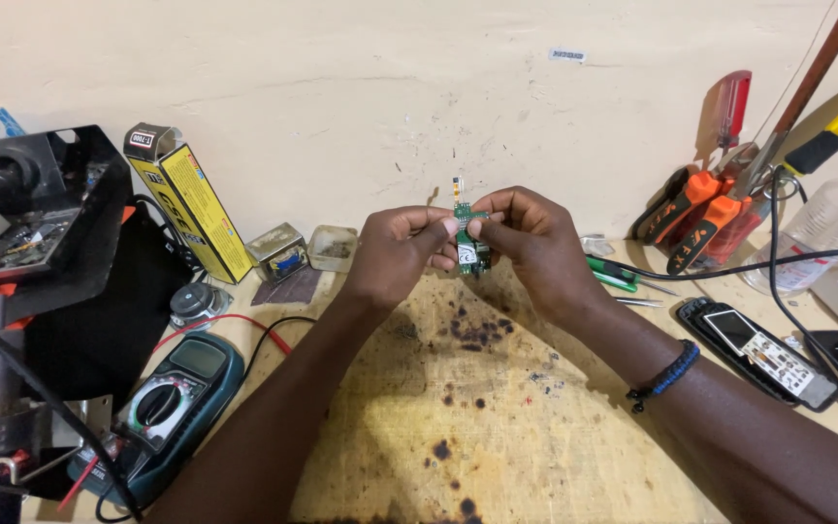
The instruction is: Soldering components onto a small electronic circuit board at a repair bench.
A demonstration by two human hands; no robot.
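The scorched, stained wooden tabletop lies bare in front of the person, with a dark green multimeter at near left and a stripped phone body at right, so the open room is in the middle. Above its far edge the left hand and right hand meet, fingers closed, pinching a small green circuit board between them. The board's long axis stands roughly upright, equally near both hands; which fingertips bear on it is hard to tell.
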